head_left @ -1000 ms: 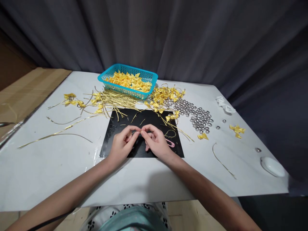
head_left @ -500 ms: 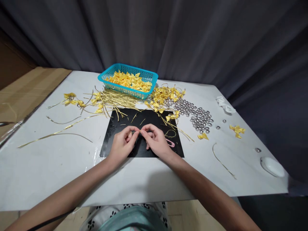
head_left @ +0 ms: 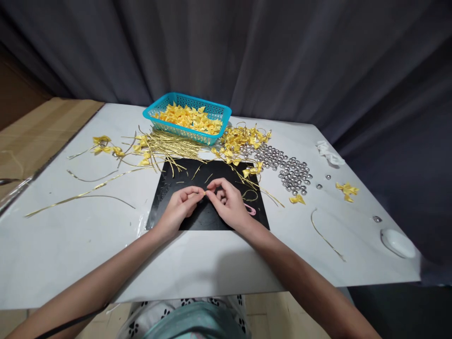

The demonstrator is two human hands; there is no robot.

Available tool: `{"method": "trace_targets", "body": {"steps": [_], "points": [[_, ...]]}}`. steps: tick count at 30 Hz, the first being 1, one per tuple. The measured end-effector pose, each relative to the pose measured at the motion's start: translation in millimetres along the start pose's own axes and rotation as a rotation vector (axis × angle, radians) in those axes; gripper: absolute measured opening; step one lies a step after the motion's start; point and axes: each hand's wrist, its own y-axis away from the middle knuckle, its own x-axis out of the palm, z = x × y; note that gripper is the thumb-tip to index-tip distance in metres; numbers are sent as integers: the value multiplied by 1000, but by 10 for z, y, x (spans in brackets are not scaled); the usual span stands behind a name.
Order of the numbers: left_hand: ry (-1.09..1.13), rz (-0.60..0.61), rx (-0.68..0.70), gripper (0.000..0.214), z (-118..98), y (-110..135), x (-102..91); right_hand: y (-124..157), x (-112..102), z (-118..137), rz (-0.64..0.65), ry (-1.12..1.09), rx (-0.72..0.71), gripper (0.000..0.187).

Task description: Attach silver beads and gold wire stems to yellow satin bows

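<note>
Our bare left hand (head_left: 179,206) has flattened, fingertips pinching a tiny yellow piece (head_left: 204,193) over the flat black rectangular mat (head_left: 208,221); our bare right hand (head_left: 230,205) arches its forefinger higher, its hold unclear.

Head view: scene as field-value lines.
left hand: thumb and index pinched at a small item, too small to identify
right hand: thumb and index beside left fingertips, grip unclear
black mat: under both hands
pink clip: on mat, beside right hand
blue basket: holds yellow bows
gold cords: piled in front of basket
silver pieces: right of basket
</note>
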Motion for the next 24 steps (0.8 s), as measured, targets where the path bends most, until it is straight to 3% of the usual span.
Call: {"method": "trace_targets", "body": {"steps": [12,24], "points": [[45,-12,-20,25,-39,0,14,13,-104,-34,65,251,-333,14],[46,-28,-30,24,-38,-4,14,43,-139,-7,-13,390,-489,15]]}}
